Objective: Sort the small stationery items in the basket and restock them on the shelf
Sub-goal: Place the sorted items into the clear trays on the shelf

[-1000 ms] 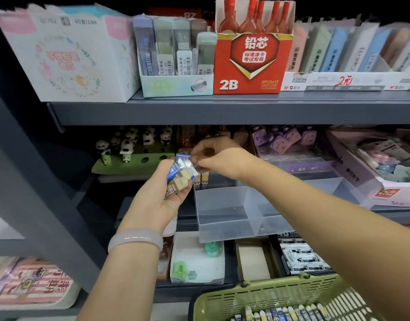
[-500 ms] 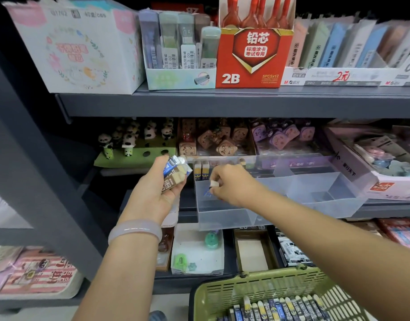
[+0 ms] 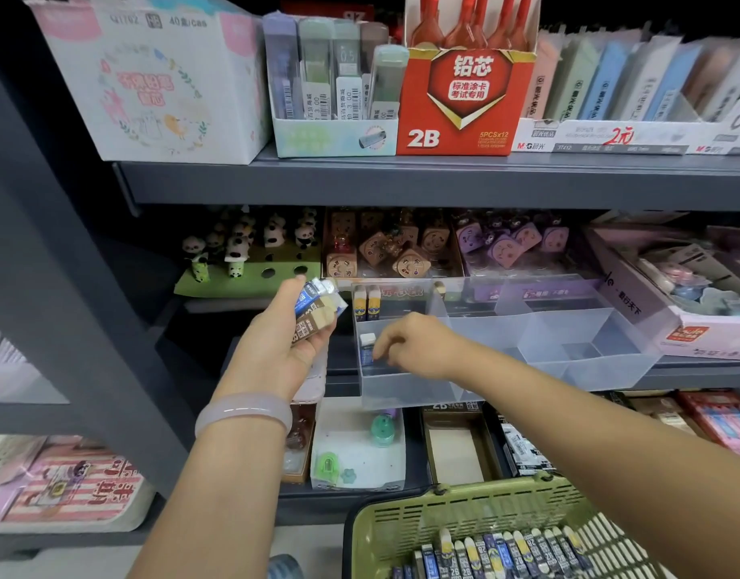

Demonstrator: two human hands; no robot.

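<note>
**Restocking erasers into a divided clear tray**

Grey metal shelving (image 3: 401, 181) fills the view, its upper board carrying a red cardboard display box marked 2B (image 3: 460, 102) between a pale box of lead-refill tubes (image 3: 335, 98) and a row of pastel packets. On the middle board sits a translucent plastic tray with dividers (image 3: 560, 332), behind which stand rows of panda-topped figures (image 3: 243, 244) and brown and purple novelty items. The left hand (image 3: 276, 348), a pale lilac bangle (image 3: 243, 413) on its wrist, is raised just left of the tray and grips a small bundle of sleeved erasers (image 3: 318, 311), blue, brown and cream, between thumb and curled fingers. The right hand (image 3: 414, 348) reaches into the tray's front left compartment, fingers bent downward beside a single blue-sleeved white eraser (image 3: 366, 348) standing upright against the left wall; whether the fingertips touch it cannot be told. Two yellow-and-blue sleeved erasers (image 3: 366, 302) stand upright in the compartment behind. At lower right, an olive-green slotted plastic basket (image 3: 464, 516) holds a packed row of further sleeved erasers (image 3: 506, 553).
</note>
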